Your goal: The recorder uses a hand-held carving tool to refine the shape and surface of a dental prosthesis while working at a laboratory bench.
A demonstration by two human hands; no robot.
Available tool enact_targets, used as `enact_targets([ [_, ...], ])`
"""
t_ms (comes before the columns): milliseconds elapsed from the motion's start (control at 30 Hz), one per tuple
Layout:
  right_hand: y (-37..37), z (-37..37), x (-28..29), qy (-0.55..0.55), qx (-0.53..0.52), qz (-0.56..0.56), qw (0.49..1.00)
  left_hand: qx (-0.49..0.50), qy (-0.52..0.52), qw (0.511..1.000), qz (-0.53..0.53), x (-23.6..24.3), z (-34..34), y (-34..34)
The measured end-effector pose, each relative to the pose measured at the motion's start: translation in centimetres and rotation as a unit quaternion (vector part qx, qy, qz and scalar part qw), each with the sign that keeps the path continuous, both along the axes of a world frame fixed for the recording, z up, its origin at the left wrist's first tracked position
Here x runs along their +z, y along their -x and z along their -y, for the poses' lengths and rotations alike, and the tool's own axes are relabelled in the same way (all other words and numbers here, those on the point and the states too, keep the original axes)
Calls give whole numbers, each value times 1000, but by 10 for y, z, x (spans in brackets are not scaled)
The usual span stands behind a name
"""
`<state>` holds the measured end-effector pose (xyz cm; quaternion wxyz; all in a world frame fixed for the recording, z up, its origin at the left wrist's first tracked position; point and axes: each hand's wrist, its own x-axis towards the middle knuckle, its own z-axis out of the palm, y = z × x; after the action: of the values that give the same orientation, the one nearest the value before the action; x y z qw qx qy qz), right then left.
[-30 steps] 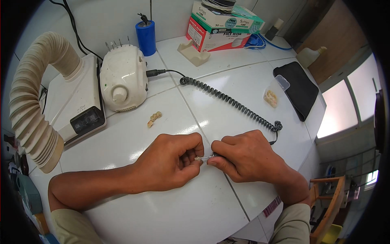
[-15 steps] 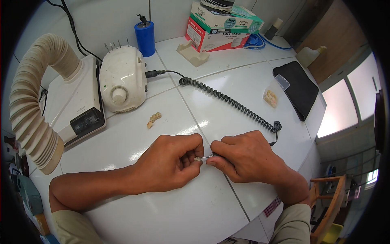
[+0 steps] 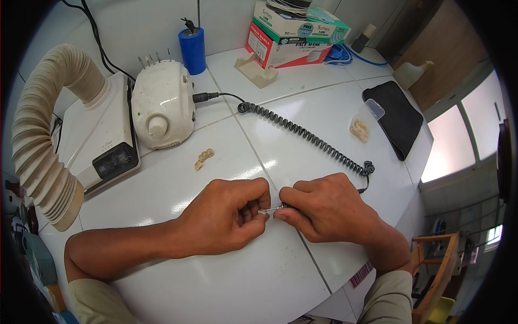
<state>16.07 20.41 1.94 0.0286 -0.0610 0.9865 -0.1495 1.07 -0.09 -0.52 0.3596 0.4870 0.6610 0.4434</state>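
Observation:
My left hand (image 3: 226,216) is closed, pinching a small whitish piece (image 3: 262,211) that looks like a dental crown; the fingers cover most of it. My right hand (image 3: 329,208) wraps round a rotary handpiece, its body mostly hidden in the grip. The handpiece's thin metal bur (image 3: 274,208) points left and meets the small piece at my left fingertips. From behind the right hand a black coiled cord (image 3: 307,135) runs to a white motor control box (image 3: 164,108) with a round knob. Beyond my left hand, a yellowish row of dental crowns (image 3: 204,159) lies on the white tiled table.
A ribbed suction hose (image 3: 40,124) arches at the left from a white dust collector (image 3: 102,140). A blue cylinder (image 3: 192,51) and stacked mask boxes (image 3: 294,40) stand at the back. To the right are a clear box with tooth-like pieces (image 3: 359,130) and a black pouch (image 3: 396,119).

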Motion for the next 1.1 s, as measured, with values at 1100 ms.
enact_targets([
  [1100,1,1,4,17,-17,23,999,-20,-6,1000,-2,-5,2,3],
])
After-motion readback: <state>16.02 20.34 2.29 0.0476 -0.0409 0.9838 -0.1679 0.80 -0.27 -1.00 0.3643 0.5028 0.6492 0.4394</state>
